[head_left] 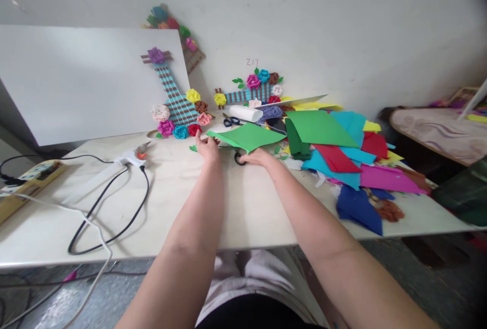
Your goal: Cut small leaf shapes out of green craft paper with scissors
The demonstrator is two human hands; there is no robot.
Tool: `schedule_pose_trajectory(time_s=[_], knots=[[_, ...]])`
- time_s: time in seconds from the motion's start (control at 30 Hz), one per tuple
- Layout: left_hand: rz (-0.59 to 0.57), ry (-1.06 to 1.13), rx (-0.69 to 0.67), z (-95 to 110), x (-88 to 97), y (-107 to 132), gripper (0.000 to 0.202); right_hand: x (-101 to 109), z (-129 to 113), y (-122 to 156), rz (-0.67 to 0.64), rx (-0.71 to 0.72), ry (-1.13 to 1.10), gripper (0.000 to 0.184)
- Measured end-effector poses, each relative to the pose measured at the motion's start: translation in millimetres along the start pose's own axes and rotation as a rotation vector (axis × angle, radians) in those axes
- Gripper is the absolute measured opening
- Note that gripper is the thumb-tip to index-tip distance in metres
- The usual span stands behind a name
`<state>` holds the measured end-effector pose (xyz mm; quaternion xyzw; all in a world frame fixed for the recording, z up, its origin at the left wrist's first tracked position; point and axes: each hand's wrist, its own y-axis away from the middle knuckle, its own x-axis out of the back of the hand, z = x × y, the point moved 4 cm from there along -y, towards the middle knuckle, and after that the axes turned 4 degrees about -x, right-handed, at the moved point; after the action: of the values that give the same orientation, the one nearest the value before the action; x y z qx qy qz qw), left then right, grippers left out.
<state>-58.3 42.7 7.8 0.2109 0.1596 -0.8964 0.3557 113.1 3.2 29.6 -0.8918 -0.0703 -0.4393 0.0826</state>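
A sheet of green paper (251, 136) is held just above the table in front of me. My left hand (208, 147) pinches its left corner between thumb and fingers. At the near edge of the sheet, my right hand (255, 157) is closed around what looks like scissors (239, 159). Only a dark ring handle shows, and the blades are hidden by the paper. Small green paper leaves (193, 148) lie beside my left hand. Behind the sheet rests another pair of scissors (231, 122) with dark blue handles.
Coloured paper (323, 128) is piled at the right. A glue gun (131, 157) with a looping black cord lies left, near a power strip (34, 182). A flower-trimmed toy guitar (177, 100) leans on a white board (87, 80). Blue yarn (271, 113) lies behind.
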Motion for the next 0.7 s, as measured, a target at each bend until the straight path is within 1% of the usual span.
schedule_pose_trajectory(time_s=[0.07, 0.13, 0.17, 0.23, 0.37, 0.4, 0.43, 0.47, 0.5, 0.53, 0.6, 0.63, 0.67, 0.7], knots=[[-0.044, -0.051, -0.02, -1, -1.2, 0, 0.048, -3, 4, -2, -0.05, 0.03, -0.176, 0.033], [-0.068, -0.105, -0.02, -4, -1.6, 0, 0.04, -4, 7, -3, -0.031, 0.069, -0.346, 0.043], [-0.071, -0.128, -0.02, -6, -1.4, 0, 0.037, -4, 8, -4, -0.012, 0.092, -0.388, 0.047], [-0.079, -0.162, -0.011, -9, -1.4, -1, 0.033, -3, 10, -4, 0.049, 0.116, -0.355, 0.048], [-0.072, -0.169, 0.035, -11, -1.3, -1, 0.031, 5, 10, -4, 0.188, 0.07, -0.101, 0.03], [-0.064, -0.164, 0.038, -10, -1.1, 0, 0.032, 7, 9, -5, 0.211, 0.054, -0.1, 0.025], [-0.054, -0.159, 0.034, -9, -0.8, 0, 0.032, 9, 8, -5, 0.226, 0.032, -0.152, 0.019], [-0.044, -0.158, 0.027, -7, -0.3, 1, 0.033, 10, 8, -5, 0.23, -0.002, -0.261, 0.015], [-0.032, -0.164, 0.021, -5, 0.3, 1, 0.033, 10, 8, -5, 0.22, -0.049, -0.419, 0.012], [-0.018, -0.171, 0.014, -4, 1.2, 0, 0.033, 9, 8, -5, 0.201, -0.098, -0.617, 0.012], [0.011, -0.189, -0.005, -3, 2.8, -1, 0.033, 5, 6, -2, 0.132, -0.187, -1.019, 0.021], [0.023, -0.195, -0.016, -2, 3.3, -2, 0.033, 4, 4, 0, 0.109, -0.224, -1.184, 0.026], [0.03, -0.198, -0.031, -2, 3.5, -3, 0.033, 3, 4, 1, 0.105, -0.257, -1.318, 0.031], [0.032, -0.197, -0.046, -2, 3.2, -3, 0.033, 3, 5, 3, 0.132, -0.293, -1.419, 0.036]])
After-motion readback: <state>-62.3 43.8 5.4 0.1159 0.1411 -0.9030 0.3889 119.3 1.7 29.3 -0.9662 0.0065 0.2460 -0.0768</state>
